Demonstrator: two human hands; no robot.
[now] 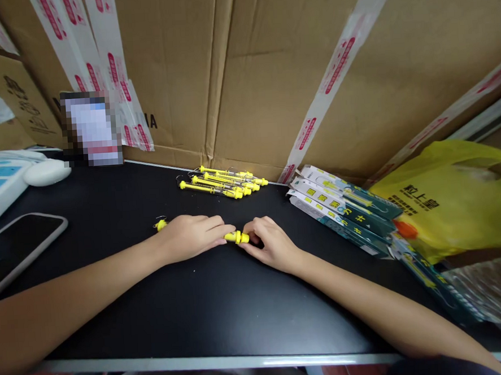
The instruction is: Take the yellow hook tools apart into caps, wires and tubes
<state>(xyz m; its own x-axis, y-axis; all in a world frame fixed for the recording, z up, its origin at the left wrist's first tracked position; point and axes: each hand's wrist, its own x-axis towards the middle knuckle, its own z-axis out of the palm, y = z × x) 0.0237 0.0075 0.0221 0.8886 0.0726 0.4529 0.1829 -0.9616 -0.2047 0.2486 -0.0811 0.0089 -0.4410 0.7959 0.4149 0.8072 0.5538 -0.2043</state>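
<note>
A phone [22, 246] lies at the table's left — then the left hand [194, 236], closed over the body of a yellow spring scale [235, 237] low over the black table [190, 315]. The right hand [271, 244] pinches its right end, fingers near the left hand's — more yellow scales [222, 182] lie behind, printed boxes [341, 210] farther right.
</note>
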